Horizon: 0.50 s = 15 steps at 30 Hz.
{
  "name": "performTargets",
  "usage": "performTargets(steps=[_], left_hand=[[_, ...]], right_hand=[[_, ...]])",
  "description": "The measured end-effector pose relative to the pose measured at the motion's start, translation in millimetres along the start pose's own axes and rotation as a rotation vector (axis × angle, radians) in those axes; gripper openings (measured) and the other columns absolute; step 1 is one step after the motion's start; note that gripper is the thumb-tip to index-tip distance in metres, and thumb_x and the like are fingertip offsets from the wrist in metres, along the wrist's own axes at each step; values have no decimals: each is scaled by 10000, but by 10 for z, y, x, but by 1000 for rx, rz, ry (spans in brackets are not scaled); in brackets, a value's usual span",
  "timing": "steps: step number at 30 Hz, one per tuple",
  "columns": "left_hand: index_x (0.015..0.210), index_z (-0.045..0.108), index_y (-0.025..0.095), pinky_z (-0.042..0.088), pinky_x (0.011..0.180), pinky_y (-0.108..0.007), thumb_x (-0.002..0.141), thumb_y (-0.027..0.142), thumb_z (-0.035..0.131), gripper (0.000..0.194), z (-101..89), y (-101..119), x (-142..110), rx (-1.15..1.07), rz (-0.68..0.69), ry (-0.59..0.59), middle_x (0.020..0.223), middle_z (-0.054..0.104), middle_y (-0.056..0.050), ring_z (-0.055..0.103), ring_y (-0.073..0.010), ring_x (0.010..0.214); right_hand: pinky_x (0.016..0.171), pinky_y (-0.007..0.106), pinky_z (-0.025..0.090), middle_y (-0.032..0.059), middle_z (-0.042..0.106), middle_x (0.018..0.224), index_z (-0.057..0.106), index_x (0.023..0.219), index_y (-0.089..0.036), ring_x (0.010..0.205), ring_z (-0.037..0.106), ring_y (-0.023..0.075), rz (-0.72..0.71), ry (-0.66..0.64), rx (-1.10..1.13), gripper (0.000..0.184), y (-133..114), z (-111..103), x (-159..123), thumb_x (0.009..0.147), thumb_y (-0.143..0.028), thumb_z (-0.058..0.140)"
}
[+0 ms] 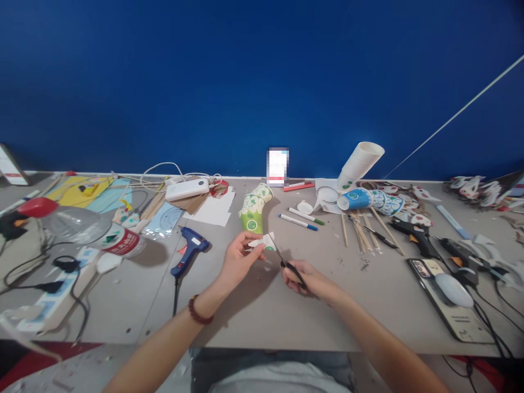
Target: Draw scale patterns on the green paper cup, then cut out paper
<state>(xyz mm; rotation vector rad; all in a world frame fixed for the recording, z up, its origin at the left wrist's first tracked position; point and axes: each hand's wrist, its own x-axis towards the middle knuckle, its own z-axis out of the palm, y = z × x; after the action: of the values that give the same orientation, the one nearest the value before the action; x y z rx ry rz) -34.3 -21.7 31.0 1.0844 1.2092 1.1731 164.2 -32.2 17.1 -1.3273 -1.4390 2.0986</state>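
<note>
Pinched in my left hand (242,254) is a small white paper piece (268,240) with a bit of green on it. My right hand (305,277) grips black-handled scissors (295,273), their blades up against the right side of the paper. Just beyond my left hand a curved shape of joined green-patterned paper cups (252,210) lies on the table. Left of that hand rests a blue hot glue gun (190,250). Blue and green markers (298,222) lie beyond the scissors.
Left stand a plastic bottle (98,229) on its side and a power strip (67,292). To the right are a cup stack (360,166), joined blue cups (370,201), wooden sticks (360,234), black glue guns (415,236) and a phone (448,322) under a white mouse (453,289).
</note>
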Motion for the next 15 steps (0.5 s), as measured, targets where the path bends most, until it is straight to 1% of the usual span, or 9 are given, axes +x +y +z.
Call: performTargets(steps=[5, 11, 15], left_hand=[[867, 561, 168, 519, 594, -237, 718, 311, 675, 236, 3, -8, -5, 16, 17, 8, 807, 658, -3, 600, -84, 556], [868, 559, 167, 512, 583, -223, 720, 312, 672, 235, -6, 0, 17, 19, -2, 3, 773, 660, 0, 603, -85, 553], [866, 560, 165, 525, 590, -243, 711, 323, 677, 251, -7, 10, 14, 4, -3, -3, 798, 661, -7, 601, -90, 552]], right_hand=[[322, 155, 172, -85, 422, 485, 467, 724, -181, 342, 271, 17, -9, -12, -13, 547, -35, 14, -26, 653, -720, 525], [330, 160, 170, -83, 427, 493, 479, 732, -176, 342, 264, 16, -11, -8, -20, 543, -11, 5, -15, 664, -713, 519], [338, 165, 167, -86, 424, 483, 475, 731, -177, 340, 250, 15, 4, 3, -15, 534, 1, 6, -4, 673, -706, 521]])
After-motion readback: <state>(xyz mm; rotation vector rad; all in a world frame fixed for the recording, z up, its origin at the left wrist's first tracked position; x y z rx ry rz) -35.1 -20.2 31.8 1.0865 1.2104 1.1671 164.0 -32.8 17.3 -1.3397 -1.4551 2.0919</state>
